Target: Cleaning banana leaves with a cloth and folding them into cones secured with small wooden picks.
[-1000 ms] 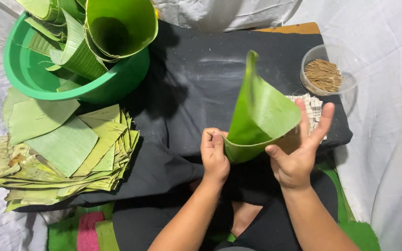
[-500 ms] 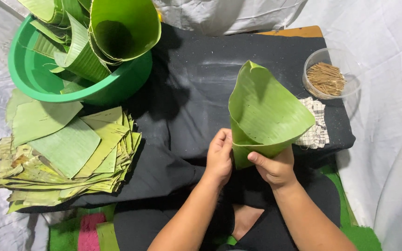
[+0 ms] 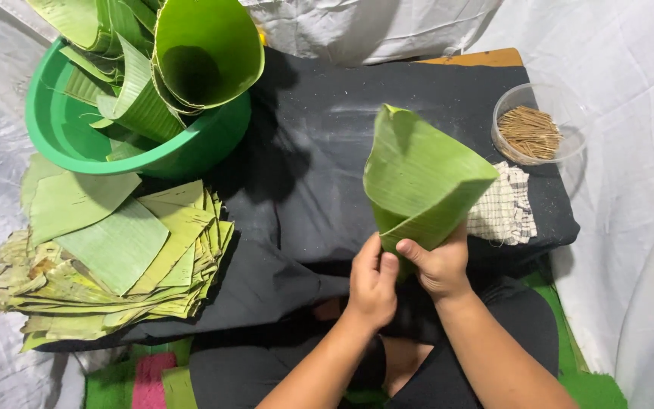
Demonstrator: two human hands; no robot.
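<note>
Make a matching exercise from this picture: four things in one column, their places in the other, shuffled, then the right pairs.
Things:
1. folded green banana-leaf cone
2. round green plastic basin
3. clear round bowl of thin brown sticks
4. stack of flat cut leaf pieces

Places:
A. far right on the black cloth
B. lower left
C. upper left
D. held in both hands

Pairs: 1-D, 2-C, 3-A, 4-B

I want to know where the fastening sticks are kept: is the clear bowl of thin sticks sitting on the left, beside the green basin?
No, the clear bowl of sticks sits at the far right, while the green basin is at the far left.
</note>
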